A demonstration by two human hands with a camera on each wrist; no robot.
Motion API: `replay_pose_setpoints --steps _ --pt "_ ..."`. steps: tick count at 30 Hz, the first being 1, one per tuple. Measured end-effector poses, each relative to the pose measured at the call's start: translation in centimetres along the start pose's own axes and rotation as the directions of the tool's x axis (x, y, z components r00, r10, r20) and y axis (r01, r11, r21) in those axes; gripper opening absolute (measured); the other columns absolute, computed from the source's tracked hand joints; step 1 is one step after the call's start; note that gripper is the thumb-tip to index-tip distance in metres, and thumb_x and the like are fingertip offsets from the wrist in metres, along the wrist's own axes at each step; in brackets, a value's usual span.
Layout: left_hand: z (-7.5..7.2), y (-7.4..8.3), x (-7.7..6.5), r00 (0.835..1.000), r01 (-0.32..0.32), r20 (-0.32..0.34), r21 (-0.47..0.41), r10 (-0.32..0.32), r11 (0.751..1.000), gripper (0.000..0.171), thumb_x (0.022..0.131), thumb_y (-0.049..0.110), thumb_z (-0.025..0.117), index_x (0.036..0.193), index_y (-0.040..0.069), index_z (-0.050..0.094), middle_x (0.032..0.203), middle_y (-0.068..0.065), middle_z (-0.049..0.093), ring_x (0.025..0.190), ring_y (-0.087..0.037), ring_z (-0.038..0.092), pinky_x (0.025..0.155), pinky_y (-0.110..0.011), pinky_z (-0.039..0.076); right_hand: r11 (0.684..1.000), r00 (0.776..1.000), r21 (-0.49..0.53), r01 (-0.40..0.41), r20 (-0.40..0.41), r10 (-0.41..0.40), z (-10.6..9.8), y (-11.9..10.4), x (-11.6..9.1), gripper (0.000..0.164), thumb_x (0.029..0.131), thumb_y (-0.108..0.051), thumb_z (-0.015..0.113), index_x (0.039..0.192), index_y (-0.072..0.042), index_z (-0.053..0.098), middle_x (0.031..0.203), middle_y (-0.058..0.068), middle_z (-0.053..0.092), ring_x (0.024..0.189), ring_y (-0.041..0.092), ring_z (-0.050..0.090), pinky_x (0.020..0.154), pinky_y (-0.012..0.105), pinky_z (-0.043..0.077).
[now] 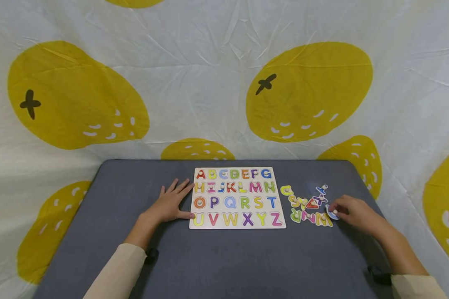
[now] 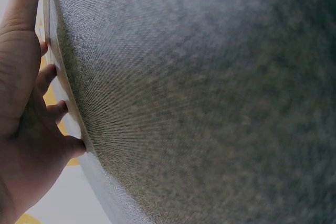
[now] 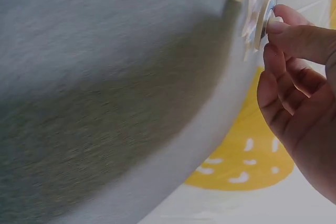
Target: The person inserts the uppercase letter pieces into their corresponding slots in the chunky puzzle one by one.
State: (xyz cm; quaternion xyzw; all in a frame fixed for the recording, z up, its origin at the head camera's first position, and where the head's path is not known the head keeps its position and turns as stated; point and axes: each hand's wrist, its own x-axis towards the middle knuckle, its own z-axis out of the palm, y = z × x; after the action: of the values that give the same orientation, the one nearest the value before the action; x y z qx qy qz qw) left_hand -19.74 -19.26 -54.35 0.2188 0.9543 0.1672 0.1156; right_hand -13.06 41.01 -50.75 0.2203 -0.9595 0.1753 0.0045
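A pale wooden alphabet puzzle board [image 1: 222, 210] lies on the grey table. Its upper two rows, plus O and P, have knobbed letters seated in them. Along the board's left edge my left hand [image 1: 170, 205] lies with fingers spread, thumb at the lower left corner. In the left wrist view its fingertips [image 2: 76, 147] touch the board's edge. My right hand [image 1: 353, 211] pinches the knob of a rounded blue-and-white letter piece [image 1: 329, 213], its thumb and forefinger closed on it. The right wrist view shows this piece [image 3: 261, 22] tilted, edge-on.
Loose letter pieces are clustered right of the board: a yellow U [image 1: 286, 191], a blue T [image 1: 322, 189], a purple X [image 1: 320, 199], a green R [image 1: 295, 216], a yellow W [image 1: 324, 220] and several others. A lemon-print cloth [image 1: 198, 95] hangs behind the table [image 1: 224, 261].
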Motion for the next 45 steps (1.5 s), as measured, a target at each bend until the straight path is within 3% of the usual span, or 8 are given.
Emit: replay_pose_setpoints --steps 13,22,30,45 --pt "-0.3 0.4 -0.1 1.000 -0.003 -0.005 0.000 0.003 1.000 0.114 0.076 0.069 0.080 0.166 0.021 0.027 0.173 -0.009 0.021 0.159 -0.046 0.010 0.115 -0.081 0.009 0.996 0.996 0.053 0.067 0.061 -0.071 -0.4 -4.3 5.0 0.013 0.089 -0.005 0.078 0.095 -0.016 0.074 0.088 -0.010 0.064 0.076 0.001 0.055 0.067 0.028 0.051" --pt "-0.2 0.3 0.0 1.000 0.002 -0.001 0.006 -0.002 1.000 0.115 0.076 0.069 0.080 0.166 0.021 0.027 0.173 -0.009 0.021 0.159 -0.045 0.009 0.116 -0.080 0.009 0.992 0.989 0.122 -0.005 0.147 -0.013 1.5 -7.1 8.5 0.004 0.093 -0.014 0.077 0.095 -0.015 0.073 0.082 -0.009 0.062 0.073 0.005 0.053 0.066 0.026 0.049" --pt "-0.1 0.3 -0.1 1.000 0.003 -0.002 0.004 -0.003 1.000 0.115 0.076 0.070 0.080 0.166 0.021 0.027 0.173 -0.009 0.021 0.159 -0.046 0.010 0.116 -0.081 0.009 0.982 0.986 0.188 -0.003 0.163 -0.028 3.7 -9.0 11.3 0.010 0.093 -0.020 0.078 0.090 -0.017 0.069 0.071 -0.009 0.057 0.063 0.005 0.049 0.060 0.024 0.043" --pt "0.0 0.1 -0.1 1.000 -0.002 -0.009 0.005 0.002 1.000 0.116 0.076 0.071 0.079 0.166 0.022 0.026 0.173 -0.009 0.021 0.159 -0.046 0.009 0.115 -0.081 0.009 0.985 0.980 0.161 -0.058 0.196 0.025 6.6 -14.9 16.0 0.027 0.092 -0.027 0.080 0.079 -0.016 0.060 0.067 -0.004 0.054 0.061 0.010 0.049 0.056 0.025 0.036"
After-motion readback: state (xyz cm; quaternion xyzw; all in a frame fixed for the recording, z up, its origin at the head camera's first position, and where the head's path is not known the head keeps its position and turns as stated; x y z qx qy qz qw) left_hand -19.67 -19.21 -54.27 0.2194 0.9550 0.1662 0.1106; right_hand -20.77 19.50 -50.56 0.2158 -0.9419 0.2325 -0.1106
